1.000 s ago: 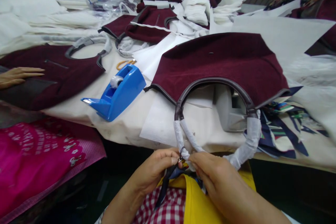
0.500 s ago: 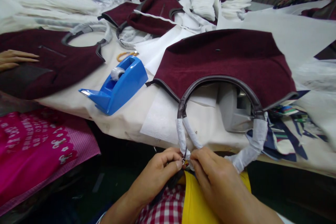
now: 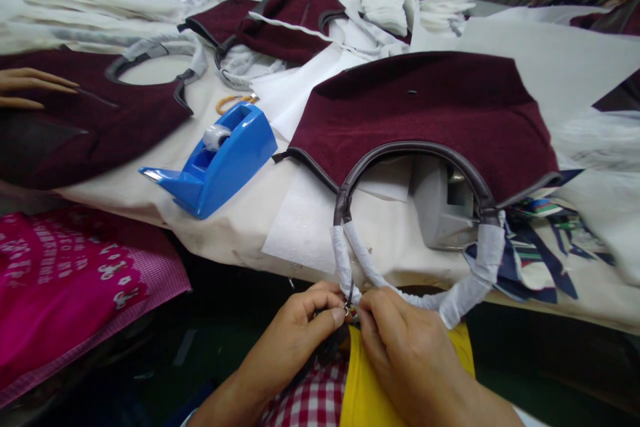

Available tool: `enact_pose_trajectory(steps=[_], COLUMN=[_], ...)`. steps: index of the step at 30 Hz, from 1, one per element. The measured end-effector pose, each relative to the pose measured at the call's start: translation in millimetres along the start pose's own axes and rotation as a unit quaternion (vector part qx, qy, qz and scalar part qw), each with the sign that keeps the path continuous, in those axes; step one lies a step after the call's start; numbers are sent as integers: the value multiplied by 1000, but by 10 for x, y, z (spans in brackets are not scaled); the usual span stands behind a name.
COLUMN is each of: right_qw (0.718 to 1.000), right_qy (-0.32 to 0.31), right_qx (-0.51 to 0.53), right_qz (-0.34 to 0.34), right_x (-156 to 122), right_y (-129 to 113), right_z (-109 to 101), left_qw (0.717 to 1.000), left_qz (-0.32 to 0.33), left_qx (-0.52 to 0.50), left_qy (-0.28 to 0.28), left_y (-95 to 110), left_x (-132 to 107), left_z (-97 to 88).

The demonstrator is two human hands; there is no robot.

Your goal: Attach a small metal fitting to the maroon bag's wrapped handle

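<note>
Left hand (image 3: 295, 325): thumb and forefinger pinch a small metal ring (image 3: 346, 311) beside a thin dark cord (image 3: 351, 290) looped at the wrapped handle (image 3: 341, 260). Ring detail too small to resolve; dark material under the palm lost in shadow. Right hand (image 3: 407, 343): fingers curled at the handle's near curve, tips turned away; cannot tell what they grip. Bag (image 3: 430, 100) lies on the worktop (image 3: 235, 237), handles hanging past the front edge. Grey object (image 3: 435, 207) shows only through the handle arch, partly covered; identity unclear. Co-worker's hand (image 3: 30, 85), cut off at left, rests on another maroon bag (image 3: 120, 120).

Materials: bag maroon, finely ribbed, dark smooth piping; handle wrap white, crinkled. Tape dispenser (image 3: 227, 163): glossy blue, wedge-shaped. Scraps (image 3: 543, 267): striped and navy, pointed.
</note>
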State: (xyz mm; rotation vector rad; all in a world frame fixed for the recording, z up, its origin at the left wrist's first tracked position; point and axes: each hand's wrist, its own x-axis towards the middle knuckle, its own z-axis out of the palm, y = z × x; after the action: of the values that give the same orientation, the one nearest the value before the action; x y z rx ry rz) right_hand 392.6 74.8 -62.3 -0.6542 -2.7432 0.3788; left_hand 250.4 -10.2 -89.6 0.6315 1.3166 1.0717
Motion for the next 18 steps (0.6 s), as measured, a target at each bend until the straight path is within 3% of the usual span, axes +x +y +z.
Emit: enact_pose_trajectory(steps=[18], right_qw=[999], right_qy=[-28], right_qx=[32], right_qz=[5], right_x=[-21], right_y=[23], right_z=[17], left_qw=[1000], left_qz=[4], left_qx=[9], left_qy=[-2], left_y=[17], left_x=[-5], left_z=[33])
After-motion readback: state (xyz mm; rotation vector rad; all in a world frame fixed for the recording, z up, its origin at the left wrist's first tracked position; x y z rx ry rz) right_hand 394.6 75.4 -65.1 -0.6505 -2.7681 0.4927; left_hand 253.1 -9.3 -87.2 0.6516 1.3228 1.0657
